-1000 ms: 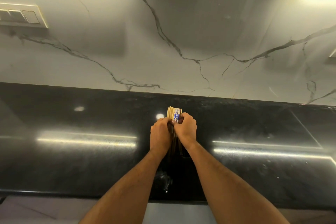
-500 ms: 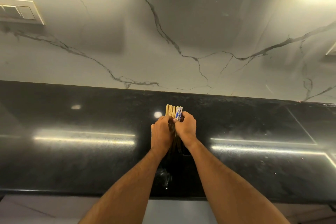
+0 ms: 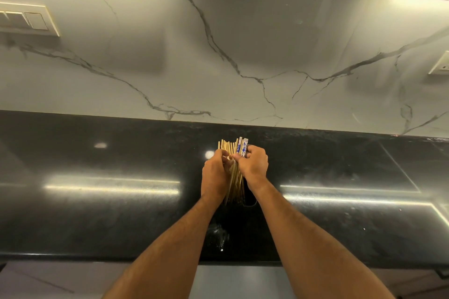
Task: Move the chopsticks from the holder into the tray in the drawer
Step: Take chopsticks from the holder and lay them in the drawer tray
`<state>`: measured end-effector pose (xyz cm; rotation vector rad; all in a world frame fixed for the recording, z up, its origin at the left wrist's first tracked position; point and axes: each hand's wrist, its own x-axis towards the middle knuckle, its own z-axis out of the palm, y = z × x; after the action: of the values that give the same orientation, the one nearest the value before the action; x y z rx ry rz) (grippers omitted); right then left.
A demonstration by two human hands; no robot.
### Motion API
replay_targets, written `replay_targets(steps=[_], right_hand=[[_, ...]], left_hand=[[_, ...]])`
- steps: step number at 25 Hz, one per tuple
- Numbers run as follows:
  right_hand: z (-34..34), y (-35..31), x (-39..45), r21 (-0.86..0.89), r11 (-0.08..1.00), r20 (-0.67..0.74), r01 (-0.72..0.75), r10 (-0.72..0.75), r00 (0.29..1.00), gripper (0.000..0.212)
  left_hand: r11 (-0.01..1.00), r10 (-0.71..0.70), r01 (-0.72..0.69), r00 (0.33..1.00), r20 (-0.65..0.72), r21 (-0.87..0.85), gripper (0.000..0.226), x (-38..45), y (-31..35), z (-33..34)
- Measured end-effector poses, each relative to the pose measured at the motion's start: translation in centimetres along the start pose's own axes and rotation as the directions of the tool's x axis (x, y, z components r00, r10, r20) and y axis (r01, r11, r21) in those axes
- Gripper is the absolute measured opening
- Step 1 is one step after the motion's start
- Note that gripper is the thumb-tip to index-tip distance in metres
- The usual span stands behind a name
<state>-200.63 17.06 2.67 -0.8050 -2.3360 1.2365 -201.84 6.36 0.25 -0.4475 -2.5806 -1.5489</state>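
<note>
A bundle of pale wooden chopsticks (image 3: 235,178), two of them with blue-and-white patterned tops, stands in a dark holder (image 3: 247,198) on the black countertop (image 3: 97,213). The holder is hard to make out against the counter. My left hand (image 3: 215,176) wraps the bundle from the left, and my right hand (image 3: 254,165) grips it from the right near the patterned tops. The tops fan out above my fingers. No drawer or tray is in view.
A white marble backsplash (image 3: 218,56) rises behind the counter. A switch plate (image 3: 26,19) is on the wall at the left and a socket (image 3: 441,63) at the right edge. The counter's front edge runs across the bottom.
The chopstick tops have spread apart slightly and my two hands have separated a little around the bundle. The view has shifted slightly.
</note>
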Motion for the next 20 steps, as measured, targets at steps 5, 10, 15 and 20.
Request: replay_targets(steps=[5, 10, 15, 20], right_hand=[[-2.7, -2.7, 0.2, 0.190, 0.979, -0.086, 0.071, -0.055, 0.995, 0.010], [-7.8, -6.3, -0.4, 0.300, 0.939, -0.143, 0.169, -0.131, 0.981, 0.011], [-12.2, -6.7, -2.8, 0.384, 0.910, -0.101, 0.157, -0.128, 0.987, 0.011], [-14.5, -5.7, -5.3, 0.434, 0.900, 0.033, 0.025, -0.043, 0.999, 0.012]], left_hand=[[0.992, 0.046, -0.022, 0.980, 0.192, -0.125, 0.018, 0.3, 2.0, -0.3], [0.962, 0.066, 0.009, 0.963, 0.263, -0.273, 0.011, 0.4, 7.0, -1.2], [0.941, 0.111, 0.027, 0.917, 0.382, -0.337, 0.018, -1.9, 10.2, -2.6], [0.932, 0.060, 0.097, 0.909, 0.413, -0.348, 0.017, -5.6, 10.3, -3.4]])
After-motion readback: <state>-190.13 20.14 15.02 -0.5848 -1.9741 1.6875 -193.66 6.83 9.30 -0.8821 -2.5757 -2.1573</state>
